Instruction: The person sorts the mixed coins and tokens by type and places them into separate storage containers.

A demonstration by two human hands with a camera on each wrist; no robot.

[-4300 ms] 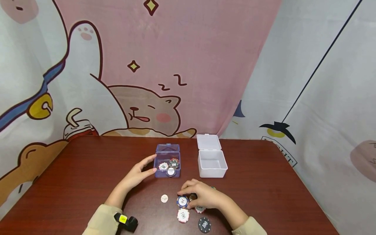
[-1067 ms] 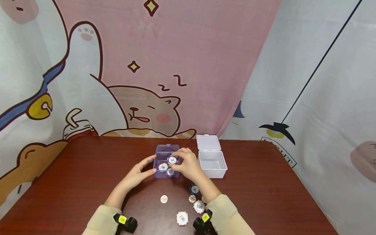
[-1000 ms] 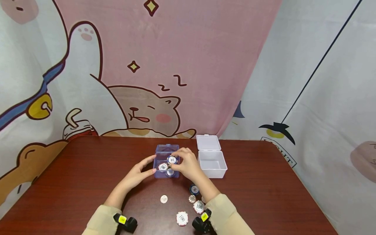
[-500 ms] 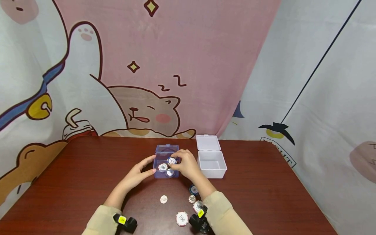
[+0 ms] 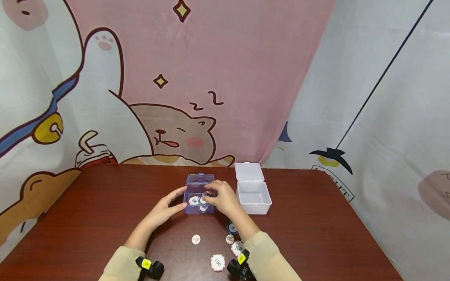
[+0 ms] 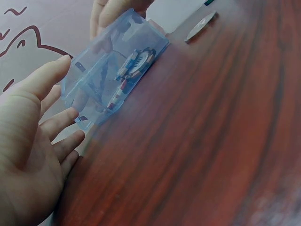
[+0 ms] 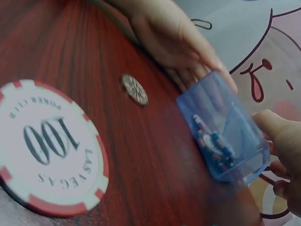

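Draped-off indoor corner, looking like small filming nook; whether home or office is lying behind, I'm failing to tell. Printed cloth (image 5: 260,78) hanging just behind desk (image 5: 302,238), wrinkling softly. Drowsy cartoon cat (image 5: 175,125) sprawling across it, two yellow four-pointed stars (image 5: 181,10) floating above, yellow bell (image 5: 48,127) dangling off blue collar (image 5: 21,132) at left, paler stretch (image 5: 372,62) continuing at right. Dark reddish wood-grain desk top spreading below, shining faintly. Black cameras (image 5: 157,269) riding on beige sleeves (image 5: 121,267), lending place recording-set air.
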